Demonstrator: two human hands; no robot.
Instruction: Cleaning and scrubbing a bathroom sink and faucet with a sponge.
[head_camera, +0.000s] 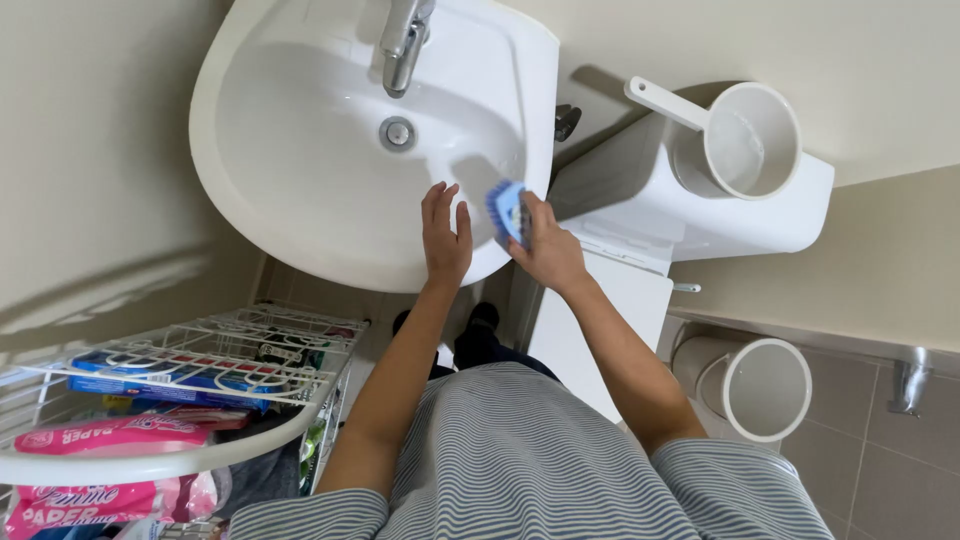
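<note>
White bathroom sink (300, 200), right hand (548, 250) fingers clamped on blue brush (506, 212), left hand (445, 232) fingers apart, flat on basin

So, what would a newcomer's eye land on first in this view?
The round white ceramic sink fills the upper left, and at its right rim the right hand grips a blue plastic scrub brush while the left hand lies flat on the basin. To the right, a white plastic water dipper sits on the white toilet tank.
</note>
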